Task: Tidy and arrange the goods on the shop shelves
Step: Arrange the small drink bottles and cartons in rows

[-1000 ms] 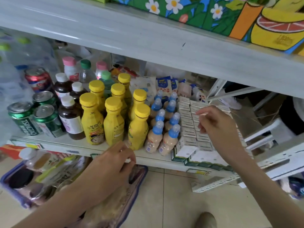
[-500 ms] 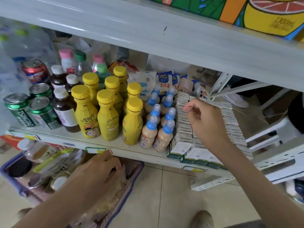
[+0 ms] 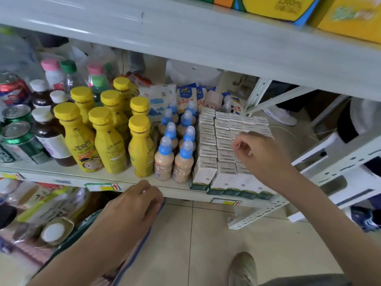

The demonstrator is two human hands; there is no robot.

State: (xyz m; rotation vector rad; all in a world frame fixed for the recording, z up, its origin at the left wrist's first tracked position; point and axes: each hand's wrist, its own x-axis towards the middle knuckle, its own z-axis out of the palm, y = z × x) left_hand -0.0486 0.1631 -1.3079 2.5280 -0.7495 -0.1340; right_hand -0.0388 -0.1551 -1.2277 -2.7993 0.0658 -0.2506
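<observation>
My right hand (image 3: pixel 259 155) has slid fwd over the small white cardboard cartons (image 3: pixel 214 141), fingers curled, pinch unclear. Left hand (image 3: pixel 134 205) dropped twd blue-rimmed basket (image 3: pixel 134 252), grip unclear, prob restocking.

Soft, even daylight; wide-angle bending at edges, left side blurred, mild glare above.

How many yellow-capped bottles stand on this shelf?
7 yellow-capped bottles: three in front, three in the row behind, one at the back; others may be hidden.
</observation>
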